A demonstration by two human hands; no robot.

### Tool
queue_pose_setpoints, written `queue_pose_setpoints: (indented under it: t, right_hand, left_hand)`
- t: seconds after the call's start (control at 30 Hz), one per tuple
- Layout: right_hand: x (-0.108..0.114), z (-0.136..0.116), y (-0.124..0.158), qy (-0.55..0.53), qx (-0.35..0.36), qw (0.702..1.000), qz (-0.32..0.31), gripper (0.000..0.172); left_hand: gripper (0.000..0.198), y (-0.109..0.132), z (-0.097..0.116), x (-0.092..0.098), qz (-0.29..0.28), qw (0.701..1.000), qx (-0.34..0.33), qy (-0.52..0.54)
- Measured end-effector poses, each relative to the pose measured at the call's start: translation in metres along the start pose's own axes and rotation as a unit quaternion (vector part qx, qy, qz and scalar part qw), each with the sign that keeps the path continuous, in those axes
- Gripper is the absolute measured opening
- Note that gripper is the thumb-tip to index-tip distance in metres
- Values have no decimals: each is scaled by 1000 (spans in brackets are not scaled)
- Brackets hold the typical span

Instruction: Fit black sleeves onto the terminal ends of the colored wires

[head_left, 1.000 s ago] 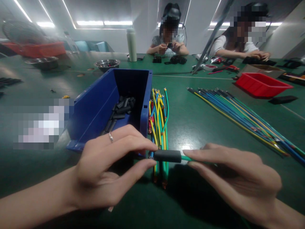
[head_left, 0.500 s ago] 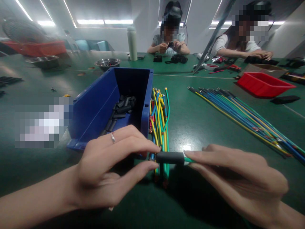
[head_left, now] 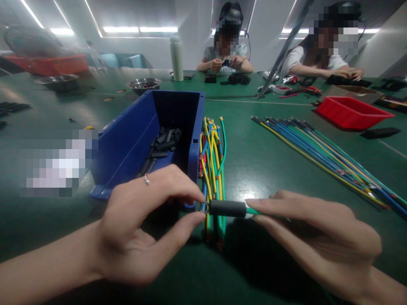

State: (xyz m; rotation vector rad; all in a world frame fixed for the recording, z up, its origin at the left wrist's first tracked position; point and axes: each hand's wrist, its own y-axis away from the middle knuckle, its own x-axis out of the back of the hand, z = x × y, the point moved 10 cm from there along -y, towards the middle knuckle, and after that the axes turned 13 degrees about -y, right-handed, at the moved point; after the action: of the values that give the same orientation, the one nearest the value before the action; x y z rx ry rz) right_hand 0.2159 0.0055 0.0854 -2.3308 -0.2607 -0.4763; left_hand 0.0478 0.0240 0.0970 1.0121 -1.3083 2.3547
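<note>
A green wire [head_left: 251, 210] is pinched between the thumb and finger of my right hand [head_left: 318, 228]. On it sits a short black sleeve [head_left: 228, 208], roughly level above the table. From the sleeve's left end sticks out a small metal ring terminal [head_left: 204, 207]. The thumb and forefinger of my left hand [head_left: 149, 224], which wears a ring, close on that terminal from above and below. Behind and beneath lies a bundle of yellow, green, blue and red wires [head_left: 216, 165]. Left of the bundle stands a blue bin [head_left: 127, 131] with loose black sleeves [head_left: 165, 142] inside.
More wires with black-sleeved ends [head_left: 302, 144] lie fanned out at right, near a red tray [head_left: 352, 112]. Farther back are a metal bowl [head_left: 143, 84], a pale bottle [head_left: 177, 59] and a slanting pole [head_left: 280, 55]. Two people work across the table [head_left: 127, 106].
My left fingertips have shifted slightly left, off the end of the black sleeve and onto the metal terminal, which shows more plainly. My right hand has hardly moved.
</note>
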Motion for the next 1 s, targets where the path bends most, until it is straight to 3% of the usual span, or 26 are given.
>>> queue_pose_setpoints:
  t: [0.23, 0.53, 1.0]
  right_hand:
    - [-10, 6, 3, 41, -3, 998, -40, 24]
    - [-32, 21, 8, 15, -37, 988, -149, 19]
    - [-26, 9, 10, 100, 30, 983, -148, 26]
  left_hand:
    - [19, -3, 1, 1, 2, 1000, -5, -9]
    - [21, -6, -2, -1, -7, 1000, -10, -17]
    - [18, -4, -2, 0, 5, 998, 4, -61]
